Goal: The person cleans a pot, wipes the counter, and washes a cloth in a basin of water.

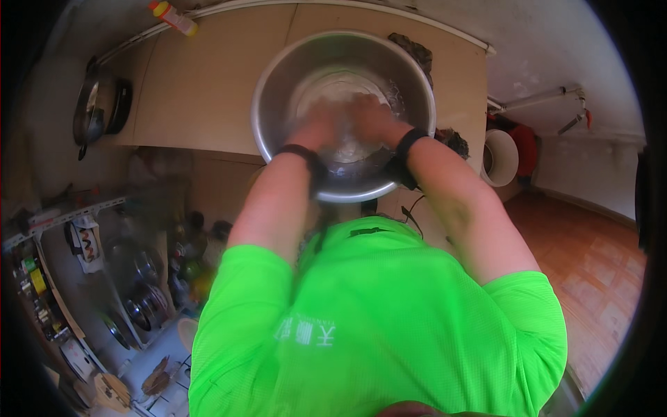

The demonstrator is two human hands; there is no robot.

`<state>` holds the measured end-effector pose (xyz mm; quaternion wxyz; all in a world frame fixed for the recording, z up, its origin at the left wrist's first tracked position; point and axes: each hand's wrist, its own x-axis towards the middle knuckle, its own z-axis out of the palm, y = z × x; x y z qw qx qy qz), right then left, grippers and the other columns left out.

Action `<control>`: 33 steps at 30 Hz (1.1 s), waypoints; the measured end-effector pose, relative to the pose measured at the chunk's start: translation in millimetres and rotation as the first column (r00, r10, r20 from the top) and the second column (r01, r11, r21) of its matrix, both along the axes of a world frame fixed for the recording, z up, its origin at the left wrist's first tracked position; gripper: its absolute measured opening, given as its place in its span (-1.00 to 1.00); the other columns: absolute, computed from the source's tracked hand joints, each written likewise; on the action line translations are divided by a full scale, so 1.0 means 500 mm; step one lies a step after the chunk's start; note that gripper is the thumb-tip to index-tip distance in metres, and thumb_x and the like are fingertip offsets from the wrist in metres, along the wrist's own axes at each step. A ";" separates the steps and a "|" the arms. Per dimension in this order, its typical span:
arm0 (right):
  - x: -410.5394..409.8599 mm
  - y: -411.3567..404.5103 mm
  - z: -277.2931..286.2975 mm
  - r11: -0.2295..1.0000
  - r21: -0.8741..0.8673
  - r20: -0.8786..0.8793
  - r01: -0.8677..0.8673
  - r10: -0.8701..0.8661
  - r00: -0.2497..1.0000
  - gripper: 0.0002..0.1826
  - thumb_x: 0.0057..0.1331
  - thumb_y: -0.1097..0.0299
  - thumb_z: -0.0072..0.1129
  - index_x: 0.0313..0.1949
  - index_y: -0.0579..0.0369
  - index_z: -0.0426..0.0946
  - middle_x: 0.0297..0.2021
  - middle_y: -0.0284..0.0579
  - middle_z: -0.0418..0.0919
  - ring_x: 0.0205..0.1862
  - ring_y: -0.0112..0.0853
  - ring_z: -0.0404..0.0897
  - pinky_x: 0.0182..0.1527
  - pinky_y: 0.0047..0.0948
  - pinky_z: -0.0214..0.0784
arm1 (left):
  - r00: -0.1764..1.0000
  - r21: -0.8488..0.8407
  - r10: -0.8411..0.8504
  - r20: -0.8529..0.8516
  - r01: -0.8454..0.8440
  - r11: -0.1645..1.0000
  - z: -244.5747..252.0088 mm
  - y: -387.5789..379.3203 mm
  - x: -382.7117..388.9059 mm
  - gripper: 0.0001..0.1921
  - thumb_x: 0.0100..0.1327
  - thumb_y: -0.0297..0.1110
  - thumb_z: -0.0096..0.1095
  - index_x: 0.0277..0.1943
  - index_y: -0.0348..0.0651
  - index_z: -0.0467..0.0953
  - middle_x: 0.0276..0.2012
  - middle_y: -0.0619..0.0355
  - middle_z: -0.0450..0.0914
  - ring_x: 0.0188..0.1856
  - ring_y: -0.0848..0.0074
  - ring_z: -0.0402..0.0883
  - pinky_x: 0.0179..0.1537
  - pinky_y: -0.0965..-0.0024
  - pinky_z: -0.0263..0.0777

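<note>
A large round metal basin (344, 195) stands before me on a tan counter. Inside lies a pale mass that looks like dough (341, 83), with whitish residue on the basin's wall to its right. My left hand (318, 122) and my right hand (372, 112) are both down in the basin, pressed on the pale mass and blurred by motion. They are close side by side, and the fingers are largely hidden, so their grip cannot be made out. A dark band is around each wrist.
A dark pan (91, 109) sits at the counter's left end, and a yellow bottle with a red cap (175, 19) stands at the back. Dark crumpled plastic (414, 52) lies behind the basin. A white bucket (503, 158) is off the right end, with shelves of kitchenware at lower left.
</note>
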<state>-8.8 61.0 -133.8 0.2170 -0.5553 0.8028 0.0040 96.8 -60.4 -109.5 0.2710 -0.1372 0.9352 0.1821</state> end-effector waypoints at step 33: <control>-0.010 -0.022 0.058 0.648 -0.389 0.607 0.655 -0.354 0.711 -0.49 0.18 0.04 0.05 -0.09 0.27 0.45 -0.18 0.32 0.51 -0.07 0.10 0.49 -0.02 -0.15 0.31 | 0.099 0.807 0.801 0.590 -0.074 -0.586 0.029 0.160 -0.044 -0.65 0.35 -0.15 -0.10 -0.01 -0.25 0.42 -0.15 0.02 0.54 -0.08 0.29 0.52 -0.07 0.22 0.44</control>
